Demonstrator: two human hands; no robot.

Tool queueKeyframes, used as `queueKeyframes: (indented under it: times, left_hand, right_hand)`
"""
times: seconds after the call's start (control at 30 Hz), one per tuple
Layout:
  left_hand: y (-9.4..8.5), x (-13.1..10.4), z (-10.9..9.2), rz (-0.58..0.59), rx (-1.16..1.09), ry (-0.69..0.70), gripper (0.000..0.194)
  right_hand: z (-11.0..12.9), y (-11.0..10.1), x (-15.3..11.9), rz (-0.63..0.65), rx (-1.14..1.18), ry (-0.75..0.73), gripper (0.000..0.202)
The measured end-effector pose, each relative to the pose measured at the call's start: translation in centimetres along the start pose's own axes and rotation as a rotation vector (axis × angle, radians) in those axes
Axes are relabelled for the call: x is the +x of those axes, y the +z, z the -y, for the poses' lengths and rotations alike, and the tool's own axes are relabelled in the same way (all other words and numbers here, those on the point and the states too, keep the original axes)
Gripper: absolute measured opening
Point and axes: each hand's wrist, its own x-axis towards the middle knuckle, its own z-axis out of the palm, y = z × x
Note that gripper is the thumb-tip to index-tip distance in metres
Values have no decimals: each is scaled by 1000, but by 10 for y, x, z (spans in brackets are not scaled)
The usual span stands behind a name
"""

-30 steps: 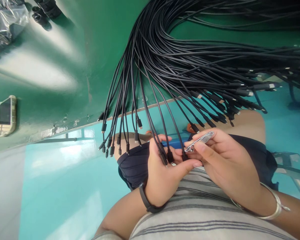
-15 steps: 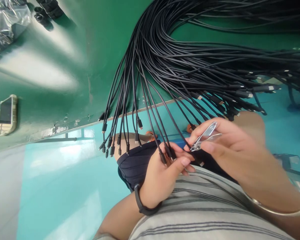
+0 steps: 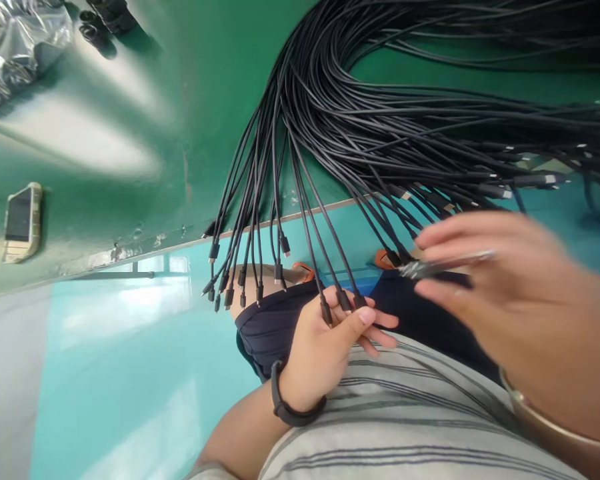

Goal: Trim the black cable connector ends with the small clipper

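Note:
Three black cable ends with plugs [image 3: 344, 300] lie in my left hand [image 3: 325, 347], the thumb pressed over them and the other fingers partly stretched. My right hand [image 3: 500, 287], smeared by motion, grips a silver nail clipper [image 3: 445, 265] between thumb and fingers, its jaws pointing left toward other hanging plugs [image 3: 394, 258]. Whether the clipper touches a cable I cannot tell. A thick bundle of black cables [image 3: 310, 87] curves over the green table [image 3: 220, 133], and many plug ends dangle past its edge left of my left hand.
A handheld device with a screen [image 3: 23, 223] lies at the table's left. Behind it are a clear plastic bag [image 3: 25, 53] and black round parts [image 3: 107, 23]. More cable ends [image 3: 500, 187] jut out at the right. My lap [image 3: 275, 320] is below the table edge.
My right hand has moved right and up with the nail clipper, away from the cable it was at. That cable's plug now rests in my left hand beside the other two.

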Motion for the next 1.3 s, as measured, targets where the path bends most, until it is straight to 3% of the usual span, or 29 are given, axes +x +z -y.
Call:
queueKeyframes:
  times: [0.1, 0.2, 0.3, 0.73, 0.93, 1.1, 1.3]
  left_hand:
    - [3, 0, -4, -36, 0, 22, 26]
    - [6, -1, -7, -59, -9, 46, 27]
    - [7, -3, -9, -75, -2, 61, 26]
    - [8, -5, -14, -144, 101, 41, 29]
    - [7, -4, -13, -121, 106, 26, 30]
    - [8, -2, -13, -121, 74, 4, 37]
    - [10, -1, -13, -207, 78, 7, 39]
  right_hand:
    - [9, 23, -11, 189, 446, 221, 8]
    - [10, 37, -15, 266, 870, 478, 8]
    - [10, 42, -14, 307, 1079, 559, 10]
    - [9, 39, -10, 298, 973, 606, 12]
    - [7, 40, -9, 204, 788, 564, 12]
    - [6, 41, -10, 169, 801, 560, 17]
    - [5, 40, -10, 193, 845, 527, 13]
